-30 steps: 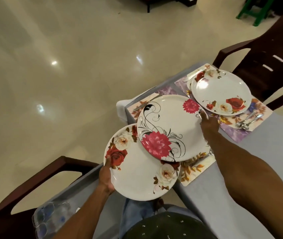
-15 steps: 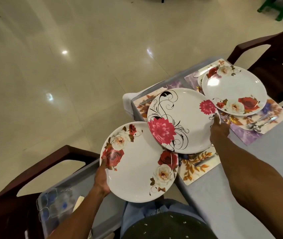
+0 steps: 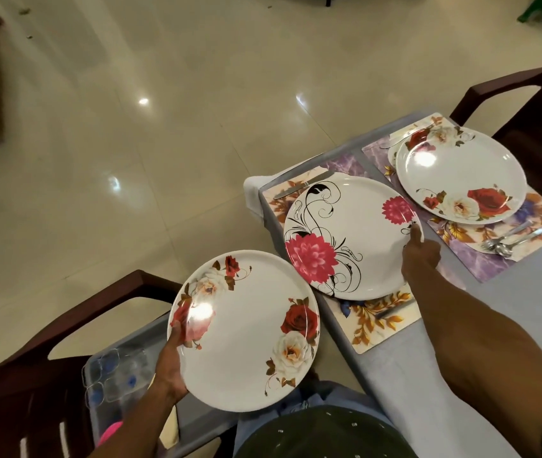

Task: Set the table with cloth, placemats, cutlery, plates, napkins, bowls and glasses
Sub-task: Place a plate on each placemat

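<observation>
My left hand [image 3: 171, 365] grips the near-left rim of a white rose-patterned plate [image 3: 243, 332], held off the table's edge. My right hand [image 3: 420, 254] holds the right rim of a white plate with pink flowers [image 3: 352, 236], which lies over a leaf-printed placemat [image 3: 378, 322] at the table corner. A knife [image 3: 302, 188] lies on that mat beyond the plate. Further right, a second rose plate [image 3: 461, 175] rests on a purple placemat [image 3: 494, 259] with spoons [image 3: 507, 242] beside it. A grey cloth [image 3: 461, 375] covers the table.
A dark brown chair [image 3: 48, 342] stands at the lower left with a clear plastic box [image 3: 114, 381] of items on it. Another brown chair [image 3: 534, 104] stands at the upper right. Glossy tiled floor [image 3: 131, 160] spreads to the left.
The pink-flower plate has moved right and off the plate in my left hand, down over the leaf placemat. The two plates no longer overlap.
</observation>
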